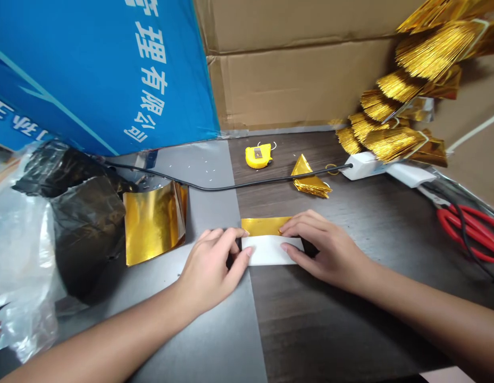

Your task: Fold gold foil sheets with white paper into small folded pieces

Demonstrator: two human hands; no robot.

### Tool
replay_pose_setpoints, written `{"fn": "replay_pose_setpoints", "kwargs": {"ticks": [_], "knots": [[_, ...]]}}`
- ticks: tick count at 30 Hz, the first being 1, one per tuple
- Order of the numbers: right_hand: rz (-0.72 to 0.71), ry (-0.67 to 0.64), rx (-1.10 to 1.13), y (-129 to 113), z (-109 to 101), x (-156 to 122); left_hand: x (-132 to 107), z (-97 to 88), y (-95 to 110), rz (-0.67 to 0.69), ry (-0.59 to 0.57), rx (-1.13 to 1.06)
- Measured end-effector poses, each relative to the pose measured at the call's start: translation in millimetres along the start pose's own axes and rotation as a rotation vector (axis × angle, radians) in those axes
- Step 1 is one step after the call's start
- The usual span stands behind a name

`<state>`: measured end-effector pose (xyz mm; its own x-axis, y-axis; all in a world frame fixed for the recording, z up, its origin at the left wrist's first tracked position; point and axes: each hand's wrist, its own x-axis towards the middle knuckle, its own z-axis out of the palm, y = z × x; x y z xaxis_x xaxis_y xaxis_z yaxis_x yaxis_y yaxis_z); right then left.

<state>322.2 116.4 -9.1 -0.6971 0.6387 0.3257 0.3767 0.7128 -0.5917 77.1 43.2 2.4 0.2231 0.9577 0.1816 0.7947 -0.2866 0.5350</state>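
A small sheet of gold foil paper (266, 225) lies on the dark table (334, 319), its near part folded over so the white back (270, 251) faces up. My left hand (210, 268) presses on the sheet's left edge with thumb and fingers pinched at the fold. My right hand (326, 247) presses the right edge, fingers laid along the fold line. Both hands hold the paper flat against the table.
A stack of gold foil sheets (153, 222) lies to the left beside a black plastic bag (79, 213). Behind are a folded gold triangle (308, 181), a yellow tape measure (258, 156), a black cable (231, 186), bundled gold pieces (394, 122), red scissors (470, 231), a blue box (91, 69) and cardboard.
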Motion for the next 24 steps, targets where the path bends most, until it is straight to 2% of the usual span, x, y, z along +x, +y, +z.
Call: {"fn": "replay_pose_setpoints", "kwargs": {"ticks": [5, 10, 24], "knots": [[-0.011, 0.034, -0.032, 0.9, 2.2, 1.1, -1.9, -2.2, -2.7, 0.048, 0.013, -0.058], [-0.017, 0.081, -0.087, -0.5, 4.0, 1.5, -4.8, -4.1, -3.3, 0.087, -0.028, -0.066], [-0.030, 0.065, -0.088, -0.1, 5.1, 2.1, -7.2, -3.8, -2.5, 0.161, -0.027, 0.078]]}}
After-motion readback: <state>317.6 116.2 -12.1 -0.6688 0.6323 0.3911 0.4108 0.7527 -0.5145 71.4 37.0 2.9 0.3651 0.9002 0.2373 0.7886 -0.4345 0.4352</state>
